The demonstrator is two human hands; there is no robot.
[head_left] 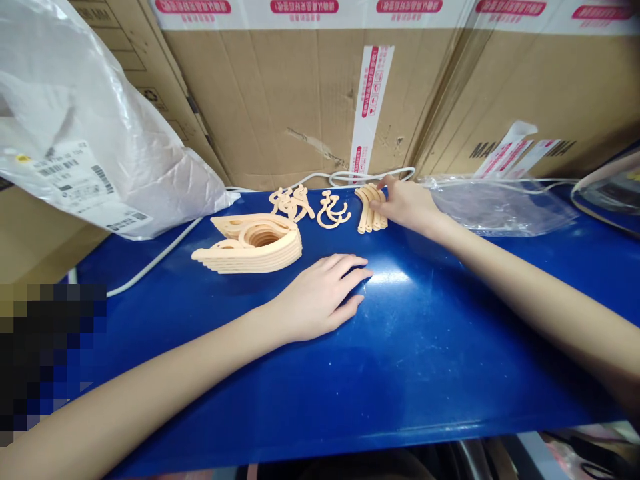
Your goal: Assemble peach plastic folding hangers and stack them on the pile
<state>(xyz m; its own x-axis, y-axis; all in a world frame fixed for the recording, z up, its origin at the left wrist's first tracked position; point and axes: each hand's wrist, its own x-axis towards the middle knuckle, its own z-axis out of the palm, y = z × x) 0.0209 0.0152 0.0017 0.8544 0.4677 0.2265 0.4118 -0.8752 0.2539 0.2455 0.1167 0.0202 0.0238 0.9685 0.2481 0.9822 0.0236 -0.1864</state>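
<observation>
My right hand [407, 205] is at the back of the blue table, its thumb and fingers closed around a curved beige piece [383, 217] at the right end of a row of similar pieces [367, 212]. Palm down on the tabletop, my left hand [325, 295] lies open with its fingers apart and nothing in it. Behind and left of it is a neat stack of larger beige plastic pieces [255, 248] with a rounded opening. Small beige hooks [334, 212] lie between that stack and the row, beside a loose pile of small curled parts [293, 203].
Cardboard boxes [280, 100] stand along the back edge. A white cable [320, 176] runs in front of them. On the right lies a clear plastic bag [500, 210]. A grey shipping bag [120, 147] leans at the back left. The blue table's front edge [350, 457] is near me.
</observation>
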